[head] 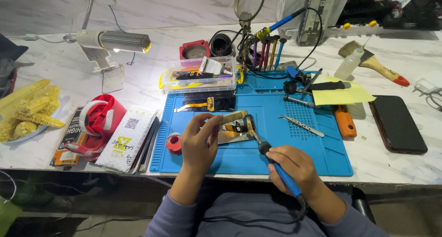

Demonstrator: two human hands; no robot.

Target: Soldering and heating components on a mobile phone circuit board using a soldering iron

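- The left hand (199,142) is curled around a small yellowish tool (232,117), pinching it between thumb and fingers above the blue work mat (258,149).
- The right hand (294,168) is wrapped around the blue handle of a soldering iron (271,158), gripping it like a pen; the iron's tip points up and left toward a small silver phone part (235,133).
- The phone part lies flat on the mat, just beside the left hand's fingers and between the two hands.
- A flex-cable board (209,102) lies on the mat farther back, well apart from the hands.
- Tweezers (301,125) and an orange-handled tool (344,122) rest on the mat's right side; a yellow sheet (343,94) lies behind them.
- A small red tape roll (174,143) sits at the mat's left edge, near the left wrist.
- A clear plastic box (198,75) of parts stands behind the mat, with a rack of coloured screwdrivers (267,50) to its right.
- A dark phone (397,122) lies face down on the white bench (405,66), right of the mat.
- On the left of the bench stand a red tape dispenser (99,119), a lit desk lamp (115,41) and a plate of corn cobs (27,110).
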